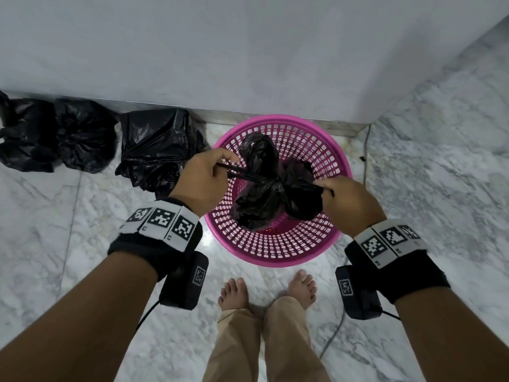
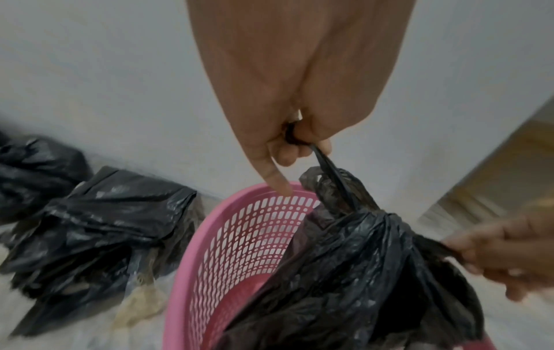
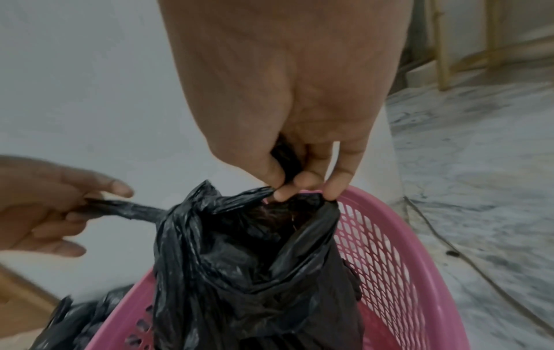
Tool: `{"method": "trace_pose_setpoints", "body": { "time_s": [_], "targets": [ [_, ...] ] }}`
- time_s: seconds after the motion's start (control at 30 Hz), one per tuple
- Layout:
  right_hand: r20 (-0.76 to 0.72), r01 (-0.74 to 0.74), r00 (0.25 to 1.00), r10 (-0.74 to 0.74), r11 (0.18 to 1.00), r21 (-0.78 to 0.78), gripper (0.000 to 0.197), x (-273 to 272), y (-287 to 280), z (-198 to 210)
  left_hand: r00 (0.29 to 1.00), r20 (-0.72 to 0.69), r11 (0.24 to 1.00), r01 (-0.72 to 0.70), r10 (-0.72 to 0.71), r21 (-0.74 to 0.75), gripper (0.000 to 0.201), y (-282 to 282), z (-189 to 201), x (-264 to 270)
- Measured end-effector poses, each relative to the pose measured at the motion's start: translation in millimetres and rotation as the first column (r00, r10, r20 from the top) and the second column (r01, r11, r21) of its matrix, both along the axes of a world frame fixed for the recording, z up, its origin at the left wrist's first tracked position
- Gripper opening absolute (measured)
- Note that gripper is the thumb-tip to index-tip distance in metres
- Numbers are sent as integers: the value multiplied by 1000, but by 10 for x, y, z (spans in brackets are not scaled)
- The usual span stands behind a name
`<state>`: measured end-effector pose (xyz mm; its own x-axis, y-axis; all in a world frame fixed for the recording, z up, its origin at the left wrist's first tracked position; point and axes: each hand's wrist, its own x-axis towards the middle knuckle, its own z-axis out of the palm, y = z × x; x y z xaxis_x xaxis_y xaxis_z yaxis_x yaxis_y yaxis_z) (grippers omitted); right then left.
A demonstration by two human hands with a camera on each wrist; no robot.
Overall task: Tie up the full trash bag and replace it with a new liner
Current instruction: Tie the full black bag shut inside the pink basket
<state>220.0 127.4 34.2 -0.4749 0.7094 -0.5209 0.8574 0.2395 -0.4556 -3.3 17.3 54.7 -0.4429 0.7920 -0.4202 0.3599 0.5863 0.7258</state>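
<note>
A black trash bag (image 1: 271, 186) hangs above the pink perforated basket (image 1: 330, 161), its top gathered into twisted strands. My left hand (image 1: 205, 175) grips one stretched strand of the bag (image 2: 332, 175), pulling it leftward. On the other side my right hand (image 1: 347, 199) pinches the bag's opposite edge (image 3: 288, 161) between thumb and fingers. The bag (image 3: 248, 260) is cinched in the middle between both hands, over the basket (image 3: 398, 260). What lies at the basket's bottom is mostly hidden by the bag.
Other black bags lie on the marble floor against the wall: one crumpled (image 1: 157, 150) just left of the basket (image 2: 239, 248), a tied one (image 1: 60, 136) farther left. A thin cable (image 1: 365, 150) runs along the floor to the right. My bare feet (image 1: 264, 290) stand just before the basket.
</note>
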Motion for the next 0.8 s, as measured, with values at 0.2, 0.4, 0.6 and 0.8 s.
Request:
{"method": "trace_pose_setpoints", "body": {
  "time_s": [0.2,0.4,0.6,0.8],
  "targets": [
    [-57,38,998,-36,999,32,34,-137,-14,87,986,-20,977,163,-167,-140,39,21,20,68],
    [-219,78,973,-71,997,27,28,-190,-92,194,975,21,953,222,-223,-204,31,4,-22,154],
    [-332,101,939,-92,995,9,21,-234,-139,251,825,-308,865,370,-474,-340,28,23,-97,226],
    [-414,110,907,-80,993,49,23,-299,-150,330,883,-181,885,380,-434,-268,24,124,-85,312]
  ]
}}
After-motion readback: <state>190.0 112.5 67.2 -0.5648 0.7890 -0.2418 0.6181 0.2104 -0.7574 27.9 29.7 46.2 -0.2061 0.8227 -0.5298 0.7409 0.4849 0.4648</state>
